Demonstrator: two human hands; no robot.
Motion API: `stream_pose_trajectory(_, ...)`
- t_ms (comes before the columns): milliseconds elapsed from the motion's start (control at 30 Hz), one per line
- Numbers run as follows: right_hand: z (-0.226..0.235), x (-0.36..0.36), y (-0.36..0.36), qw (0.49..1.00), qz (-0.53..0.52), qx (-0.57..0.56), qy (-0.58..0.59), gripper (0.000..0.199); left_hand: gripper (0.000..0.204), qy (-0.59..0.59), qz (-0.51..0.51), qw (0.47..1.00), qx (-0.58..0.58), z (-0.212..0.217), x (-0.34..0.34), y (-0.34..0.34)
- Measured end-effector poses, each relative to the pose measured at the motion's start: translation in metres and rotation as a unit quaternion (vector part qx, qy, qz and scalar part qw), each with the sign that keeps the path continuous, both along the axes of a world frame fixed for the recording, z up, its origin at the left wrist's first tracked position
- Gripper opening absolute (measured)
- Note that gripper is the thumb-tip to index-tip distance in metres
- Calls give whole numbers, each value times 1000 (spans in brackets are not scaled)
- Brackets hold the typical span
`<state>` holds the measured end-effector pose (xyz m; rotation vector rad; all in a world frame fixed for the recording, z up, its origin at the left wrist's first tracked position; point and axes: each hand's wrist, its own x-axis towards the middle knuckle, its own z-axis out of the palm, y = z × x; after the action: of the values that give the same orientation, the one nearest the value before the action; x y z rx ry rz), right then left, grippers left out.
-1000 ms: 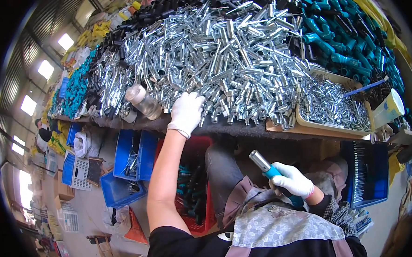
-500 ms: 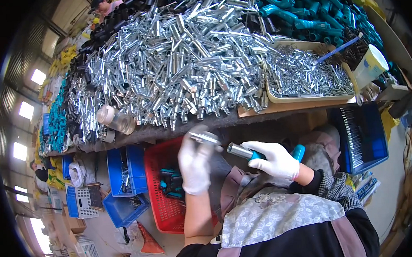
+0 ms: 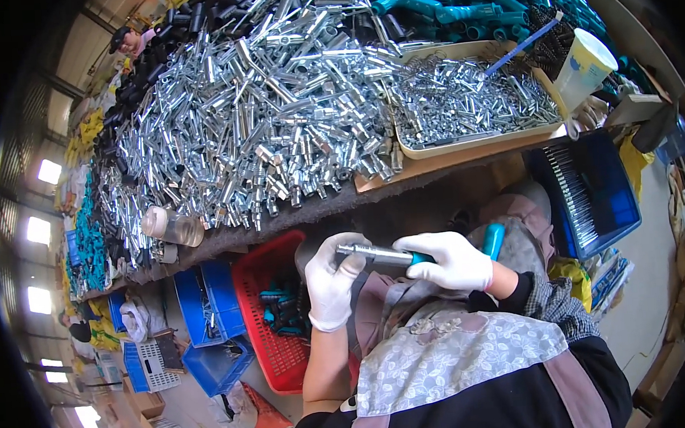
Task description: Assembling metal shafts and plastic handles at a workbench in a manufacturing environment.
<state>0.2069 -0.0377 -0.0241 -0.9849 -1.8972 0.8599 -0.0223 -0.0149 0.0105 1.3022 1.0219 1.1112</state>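
Observation:
My right hand [image 3: 457, 262], in a white glove, is wrapped round a teal-handled tool [image 3: 493, 241] with a shiny metal barrel that points left. My left hand [image 3: 329, 288], gloved too, pinches a small silver metal fitting [image 3: 354, 250] between thumb and fingers. The fitting lies in line with the barrel's end and appears to touch it; whether it is seated inside cannot be made out. Both hands are over my lap, just in front of the bench edge. Beyond the edge lies a large heap of silver metal tubes and fittings [image 3: 268, 117].
A tray [image 3: 478, 141] of small metal parts and a paper cup [image 3: 583, 70] stand at the right. Teal handles [image 3: 479, 11] are heaped behind. A clear bottle [image 3: 173, 227] lies at the bench edge. Below are a red basket [image 3: 284, 360] and blue bins [image 3: 208, 306], [image 3: 589, 193].
My left hand has brought the fitting to the barrel's end; the two were apart before. My right hand has stayed round the tool. The view has shifted slightly to the right.

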Motion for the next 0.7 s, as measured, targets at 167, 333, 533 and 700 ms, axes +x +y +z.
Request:
stream_pose_trajectory(167, 10, 13, -2, 906, 184, -362, 117, 38, 49, -39, -219, 974, 51, 9, -7, 6)
stream_pose_trajectory(333, 9, 8, -7, 965, 80, -241, 69, 34, 44, 40, -74, 996, -16, 11, 7, -3)
stream_pose_trajectory(533, 23, -7, 0, 971, -132, 33, -199, 32, 35, -25, 93, 995, -21, -23, 23, -2)
stream_pose_trajectory(700, 28, 23, 7, 955, 87, -284, 23, 34, 43, -65, -151, 982, 89, -7, 10, 5)
